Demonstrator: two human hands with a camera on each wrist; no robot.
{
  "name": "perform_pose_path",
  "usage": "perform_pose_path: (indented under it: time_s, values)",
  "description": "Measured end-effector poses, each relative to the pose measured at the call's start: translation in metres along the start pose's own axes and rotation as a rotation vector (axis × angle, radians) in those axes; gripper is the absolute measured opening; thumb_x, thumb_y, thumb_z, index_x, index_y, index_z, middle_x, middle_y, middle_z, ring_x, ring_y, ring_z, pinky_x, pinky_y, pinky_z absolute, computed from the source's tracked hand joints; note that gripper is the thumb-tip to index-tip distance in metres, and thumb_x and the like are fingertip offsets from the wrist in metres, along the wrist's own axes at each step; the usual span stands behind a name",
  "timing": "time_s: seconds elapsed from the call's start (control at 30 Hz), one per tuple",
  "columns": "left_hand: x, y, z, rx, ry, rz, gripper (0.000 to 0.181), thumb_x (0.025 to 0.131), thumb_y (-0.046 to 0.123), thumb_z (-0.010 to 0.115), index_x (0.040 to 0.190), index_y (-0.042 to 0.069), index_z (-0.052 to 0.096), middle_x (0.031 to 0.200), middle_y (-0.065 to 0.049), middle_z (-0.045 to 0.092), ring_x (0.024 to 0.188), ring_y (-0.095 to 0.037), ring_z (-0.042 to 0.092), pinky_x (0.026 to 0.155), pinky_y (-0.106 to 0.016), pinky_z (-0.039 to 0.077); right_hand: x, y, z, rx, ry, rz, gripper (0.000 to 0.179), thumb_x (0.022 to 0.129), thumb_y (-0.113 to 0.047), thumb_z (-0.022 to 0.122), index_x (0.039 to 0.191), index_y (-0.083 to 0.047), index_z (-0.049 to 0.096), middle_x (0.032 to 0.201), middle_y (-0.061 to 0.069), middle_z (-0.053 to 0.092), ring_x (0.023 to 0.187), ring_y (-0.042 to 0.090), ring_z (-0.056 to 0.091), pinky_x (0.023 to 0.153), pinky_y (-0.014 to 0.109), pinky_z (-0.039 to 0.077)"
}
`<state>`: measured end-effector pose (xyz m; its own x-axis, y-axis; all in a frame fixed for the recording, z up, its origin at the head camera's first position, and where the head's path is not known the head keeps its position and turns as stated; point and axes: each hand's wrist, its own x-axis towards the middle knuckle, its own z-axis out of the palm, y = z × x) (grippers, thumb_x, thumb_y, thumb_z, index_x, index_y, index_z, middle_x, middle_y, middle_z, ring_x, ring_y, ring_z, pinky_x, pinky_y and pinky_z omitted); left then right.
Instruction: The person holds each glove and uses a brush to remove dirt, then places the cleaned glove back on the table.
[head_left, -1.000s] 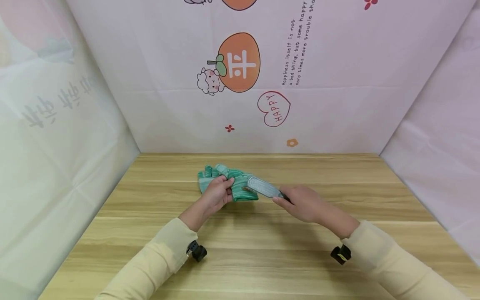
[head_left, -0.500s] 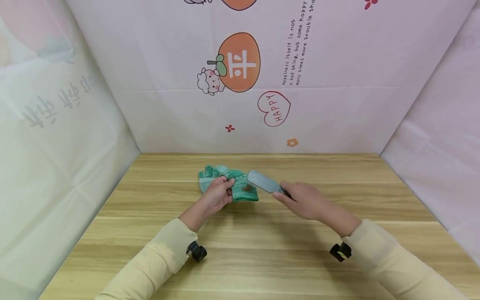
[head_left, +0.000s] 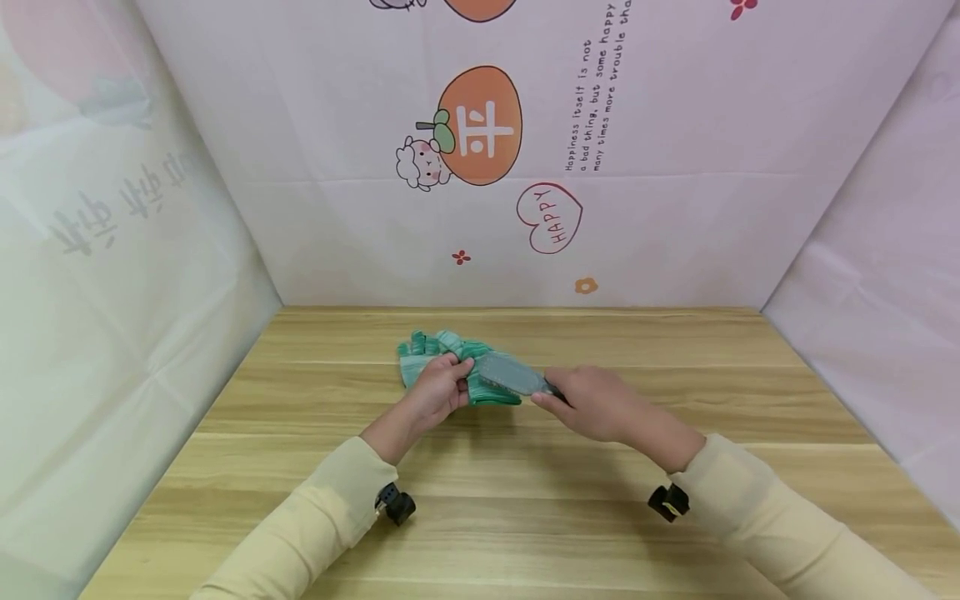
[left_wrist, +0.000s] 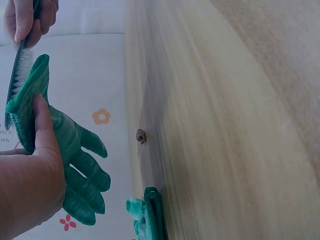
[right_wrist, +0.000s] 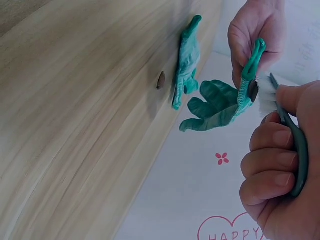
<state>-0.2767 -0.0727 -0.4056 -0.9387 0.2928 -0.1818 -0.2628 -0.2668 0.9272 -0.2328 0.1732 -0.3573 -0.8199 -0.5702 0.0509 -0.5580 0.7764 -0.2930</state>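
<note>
My left hand point(head_left: 437, 392) pinches a green-and-white striped glove point(left_wrist: 92, 170) by its cuff, holding it above the table, its fingers pointing down. My right hand point(head_left: 594, 403) grips a grey-green scrubbing brush point(head_left: 512, 373) by the handle. White bristles point(right_wrist: 267, 94) face the cuff, and the brush head covers part of it in the head view. A small brown lump point(right_wrist: 253, 91) sits on the cuff beside the bristles. A second glove point(right_wrist: 188, 60) of the same green lies on the table near the held one.
Another small brown piece point(right_wrist: 161, 80) lies on the wooden table point(head_left: 480, 533) near the second glove. Printed white cloth walls point(head_left: 337, 208) enclose the table at the back and both sides.
Half a second ago the brush was lifted a little up and right, showing a brown patch on the cuff; now it is back left over the cuff. The left hand stays nearly still.
</note>
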Motion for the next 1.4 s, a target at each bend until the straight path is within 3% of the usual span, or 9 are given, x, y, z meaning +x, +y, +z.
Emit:
perform_pose_path:
  time_s: [0.57,1.07,1.4]
  values:
    - [0.001,0.0,0.0,-0.008,0.004,0.004,0.029,0.106,0.009,0.039,0.079,0.009,0.029,0.073,-0.004,0.035,0.061,-0.013,0.033,0.058,-0.027,0.038,-0.011,0.014,0.002,-0.002,0.032,-0.016,0.031,0.102,-0.04,0.049,0.082,-0.017,0.048,0.061,-0.006,0.04,0.051,0.007,0.036,0.051,0.026,0.032]
    - [0.001,-0.001,-0.001,0.006,0.013,-0.001,0.031,0.106,0.009,0.039,0.078,0.01,0.026,0.073,-0.004,0.027,0.06,-0.014,0.024,0.057,-0.028,0.024,-0.005,0.008,-0.001,-0.008,0.018,0.001,0.037,0.102,-0.049,0.043,0.084,-0.018,0.049,0.061,-0.006,0.041,0.051,0.007,0.036,0.051,0.026,0.032]
    - [0.001,0.002,0.0,-0.008,0.032,-0.011,0.032,0.106,0.01,0.04,0.077,0.01,0.027,0.073,-0.004,0.029,0.06,-0.014,0.025,0.056,-0.027,0.024,-0.009,0.009,0.003,-0.025,0.072,-0.095,0.03,0.101,-0.039,0.052,0.08,-0.02,0.046,0.058,-0.01,0.038,0.048,0.004,0.032,0.049,0.023,0.03]
